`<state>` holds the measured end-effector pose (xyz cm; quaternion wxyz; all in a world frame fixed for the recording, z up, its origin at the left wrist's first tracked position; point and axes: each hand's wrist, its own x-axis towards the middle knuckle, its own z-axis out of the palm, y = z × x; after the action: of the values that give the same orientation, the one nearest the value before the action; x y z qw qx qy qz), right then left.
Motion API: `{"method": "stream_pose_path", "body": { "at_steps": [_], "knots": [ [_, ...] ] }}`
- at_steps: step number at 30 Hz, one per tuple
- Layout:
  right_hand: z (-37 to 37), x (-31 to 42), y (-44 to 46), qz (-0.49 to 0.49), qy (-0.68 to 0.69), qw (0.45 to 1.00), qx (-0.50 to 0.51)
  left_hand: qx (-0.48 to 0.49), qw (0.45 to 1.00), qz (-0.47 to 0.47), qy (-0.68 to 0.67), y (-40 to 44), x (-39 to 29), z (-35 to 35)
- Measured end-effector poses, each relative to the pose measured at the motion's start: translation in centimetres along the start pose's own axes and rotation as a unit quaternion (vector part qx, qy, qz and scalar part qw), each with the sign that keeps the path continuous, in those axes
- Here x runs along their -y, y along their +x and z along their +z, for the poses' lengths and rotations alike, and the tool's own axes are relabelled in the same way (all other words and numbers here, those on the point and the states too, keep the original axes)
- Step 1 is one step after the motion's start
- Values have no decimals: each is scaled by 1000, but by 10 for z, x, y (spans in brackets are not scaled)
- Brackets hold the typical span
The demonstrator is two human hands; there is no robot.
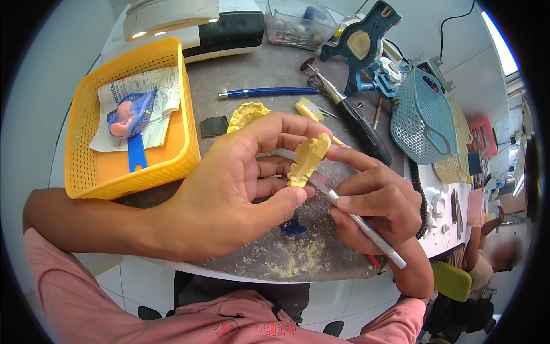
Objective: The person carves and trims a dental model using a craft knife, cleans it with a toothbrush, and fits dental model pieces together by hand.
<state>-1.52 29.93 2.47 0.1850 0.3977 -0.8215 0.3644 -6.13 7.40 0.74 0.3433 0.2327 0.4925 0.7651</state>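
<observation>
Between the thumb and fingers of my left hand (240, 189) is a yellow dental cast (308, 160), held up on edge above the bench. My right hand (378, 200) grips a silver-handled craft knife (366, 229) like a pen, its blade at the lower right side of the cast. A right fingertip rests near the cast's upper end. Behind my left hand lies a second yellow dental cast (247, 116), beside a small dark square (214, 126). Yellow shavings (292, 255) are scattered on the bench below, near a blue piece (293, 227) partly hidden by my hands.
On the left stands a yellow basket (192, 123) with papers and a blue impression tray (136, 152). A blue pen (269, 92), a brush (309, 109), a rotary handpiece (361, 126) and a blue articulator (358, 46) lie behind. Right are a teal basket (424, 117) and another person (487, 258).
</observation>
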Motion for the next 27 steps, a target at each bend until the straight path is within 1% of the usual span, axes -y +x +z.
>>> {"method": "stream_pose_path", "body": {
  "at_steps": [5,8,12,18,21,23,27],
  "knots": [
    [3,-2,0,-11,-30,999,-1,5,1000,17,6,0,2,1],
    [2,-4,-2,-21,-28,999,-2,-3,1000,-1,10,-1,0,2],
    [2,-1,-2,15,-25,999,-16,-3,1000,-10,16,0,-2,2],
    [2,-3,-1,15,-26,999,-13,-6,1000,-20,4,-1,-4,3],
    [1,-4,-1,8,-28,999,-16,4,1000,-5,-4,-1,-1,0],
    [-2,-6,0,-17,-9,1000,16,6,1000,-14,-4,-1,-2,0],
    [-3,-6,0,-14,-6,1000,19,6,1000,-8,1,0,-2,1]
  ]
}}
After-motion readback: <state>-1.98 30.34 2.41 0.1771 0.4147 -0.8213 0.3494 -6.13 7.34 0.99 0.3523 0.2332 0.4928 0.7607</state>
